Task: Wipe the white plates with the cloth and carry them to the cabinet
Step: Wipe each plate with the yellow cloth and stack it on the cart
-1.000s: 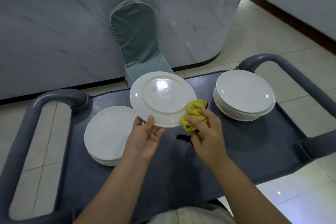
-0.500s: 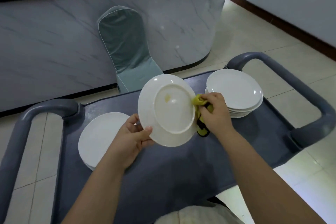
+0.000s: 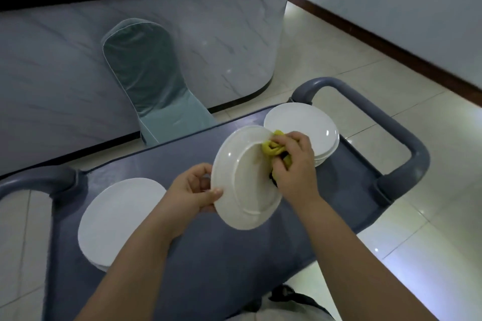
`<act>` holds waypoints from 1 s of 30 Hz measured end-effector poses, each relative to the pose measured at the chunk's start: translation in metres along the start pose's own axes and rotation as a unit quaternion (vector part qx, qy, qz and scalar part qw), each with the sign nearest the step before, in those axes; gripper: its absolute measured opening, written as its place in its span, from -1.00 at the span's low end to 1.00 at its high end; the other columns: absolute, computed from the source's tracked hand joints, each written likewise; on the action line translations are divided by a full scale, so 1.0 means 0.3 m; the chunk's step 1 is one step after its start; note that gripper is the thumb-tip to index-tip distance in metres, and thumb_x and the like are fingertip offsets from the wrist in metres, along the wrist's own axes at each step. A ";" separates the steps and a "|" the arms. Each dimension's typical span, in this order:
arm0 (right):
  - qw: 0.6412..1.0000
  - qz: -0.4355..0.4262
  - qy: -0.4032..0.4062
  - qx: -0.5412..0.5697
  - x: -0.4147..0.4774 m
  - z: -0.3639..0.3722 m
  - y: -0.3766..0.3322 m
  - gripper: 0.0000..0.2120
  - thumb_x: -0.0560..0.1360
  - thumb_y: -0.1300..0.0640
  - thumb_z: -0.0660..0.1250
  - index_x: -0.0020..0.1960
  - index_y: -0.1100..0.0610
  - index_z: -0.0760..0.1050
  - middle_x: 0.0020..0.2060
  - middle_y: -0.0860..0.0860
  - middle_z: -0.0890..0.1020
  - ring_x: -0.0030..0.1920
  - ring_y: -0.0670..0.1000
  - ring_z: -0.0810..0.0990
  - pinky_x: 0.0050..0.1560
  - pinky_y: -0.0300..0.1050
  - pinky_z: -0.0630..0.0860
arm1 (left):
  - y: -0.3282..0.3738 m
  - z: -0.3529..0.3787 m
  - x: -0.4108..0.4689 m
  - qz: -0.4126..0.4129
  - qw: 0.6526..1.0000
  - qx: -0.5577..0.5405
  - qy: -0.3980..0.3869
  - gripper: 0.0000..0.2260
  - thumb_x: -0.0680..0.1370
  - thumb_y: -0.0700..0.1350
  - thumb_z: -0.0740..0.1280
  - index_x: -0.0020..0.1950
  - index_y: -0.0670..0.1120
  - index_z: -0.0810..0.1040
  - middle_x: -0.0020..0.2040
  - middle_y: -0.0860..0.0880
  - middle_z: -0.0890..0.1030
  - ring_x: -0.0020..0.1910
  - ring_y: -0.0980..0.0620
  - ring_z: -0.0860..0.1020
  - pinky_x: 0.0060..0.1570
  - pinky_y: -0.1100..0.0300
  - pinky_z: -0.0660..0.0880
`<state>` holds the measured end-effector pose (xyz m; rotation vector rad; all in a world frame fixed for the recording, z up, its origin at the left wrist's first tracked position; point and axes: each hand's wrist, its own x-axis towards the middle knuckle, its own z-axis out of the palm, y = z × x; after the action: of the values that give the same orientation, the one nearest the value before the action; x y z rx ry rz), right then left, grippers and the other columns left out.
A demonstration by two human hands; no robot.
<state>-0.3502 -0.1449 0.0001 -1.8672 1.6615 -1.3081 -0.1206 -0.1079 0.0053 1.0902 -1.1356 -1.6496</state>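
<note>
Stack of white plates (image 3: 122,219) sat at the left end of the grey worktop (image 3: 221,268), lying flat w/ nothing on it. Next along, our left hand (image 3: 193,193) gripped the plate in work (image 3: 247,190) by its left rim, thumb on the side toward us and fingers curled behind. The plate was tilted up on edge, clear of the worktop. That side showed a raised ring, so prob. the underside. On its upper-right part our right hand (image 3: 294,167) had its fingers bunched tight round the yellow cloth (image 3: 271,150), pressing it to the plate. Behind that hand, at the right end, a 2nd stack (image 3: 313,122) lay flat near the cart handle (image 3: 414,161).

Step in hand, as we judged it: wiping, one plate at a time. Carrying hadn't begun, and no cabinet was in view. We couldn't tell which stack was wiped vs. unwiped. Next move prob. called for sweeping the cloth round the rest of that side & rim w/ a firm left grip, since a tilted glazed plate slips easily.
</note>
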 end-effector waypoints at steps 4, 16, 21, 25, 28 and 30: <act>0.987 -0.148 -0.066 -0.008 -0.048 -0.029 -0.008 -0.70 0.38 0.24 0.35 0.11 0.15 0.61 0.20 0.16 0.45 0.23 0.17 0.43 0.32 0.01 0.35 | 0.016 0.104 0.053 0.031 0.999 -0.009 0.037 -0.78 0.41 -0.26 0.47 0.01 -0.15 0.54 -0.12 -0.16 0.68 -0.12 -0.12 0.66 -0.21 0.00 0.63; 1.000 0.016 -0.002 0.009 -0.028 -0.368 0.310 -0.64 0.41 0.35 0.40 0.09 -0.03 0.58 0.12 -0.15 0.42 0.20 -0.10 0.44 0.21 -0.08 0.45 | 0.221 0.348 0.337 0.151 0.955 0.153 0.206 -0.72 0.56 -0.35 0.31 -0.09 0.06 0.55 -0.33 0.21 0.66 -0.33 0.27 0.59 -0.24 0.29 0.56; 0.999 0.029 -0.029 -0.001 -0.034 -0.453 0.358 -0.66 0.44 0.28 0.40 0.08 -0.11 0.55 0.14 -0.27 0.37 0.19 -0.22 0.40 0.17 -0.32 0.37 | 0.193 0.509 0.539 0.232 0.817 0.475 0.232 -0.70 0.52 -0.26 0.26 0.14 0.06 0.58 -0.12 -0.02 0.66 -0.13 -0.12 0.58 -0.15 0.11 0.45; 0.999 0.034 -0.026 0.012 -0.028 -0.486 0.380 -0.68 0.43 0.17 0.33 0.06 -0.21 0.52 0.13 -0.25 0.39 0.18 -0.14 0.44 0.18 -0.24 0.41 | 0.108 0.565 0.619 0.254 0.734 0.609 0.161 -0.57 0.45 -0.31 0.24 0.27 -0.01 0.54 -0.05 -0.12 0.64 -0.09 -0.23 0.58 -0.18 0.06 0.42; 0.999 0.042 -0.021 0.023 -0.018 -0.488 0.402 -0.69 0.44 0.16 0.33 0.04 -0.23 0.52 0.10 -0.25 0.40 0.17 -0.11 0.45 0.16 -0.20 0.44 | 0.034 0.587 0.636 0.279 0.678 0.673 0.101 -0.60 0.42 -0.34 0.26 0.21 -0.10 0.58 -0.06 -0.16 0.65 -0.11 -0.25 0.59 -0.21 0.00 0.47; 0.998 0.049 -0.016 0.033 -0.011 -0.484 0.421 -0.66 0.45 0.20 0.36 0.04 -0.25 0.52 0.09 -0.22 0.41 0.16 -0.11 0.46 0.15 -0.19 0.43 | -0.019 0.588 0.644 0.263 0.671 0.691 0.055 -0.65 0.42 -0.36 0.27 0.16 -0.12 0.59 -0.05 -0.14 0.65 -0.06 -0.22 0.58 -0.16 0.03 0.44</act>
<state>-0.5411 -0.1295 -0.0179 -1.7374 1.6525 -1.2703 -0.3419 -0.2475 0.0000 1.4070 -2.4025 0.0146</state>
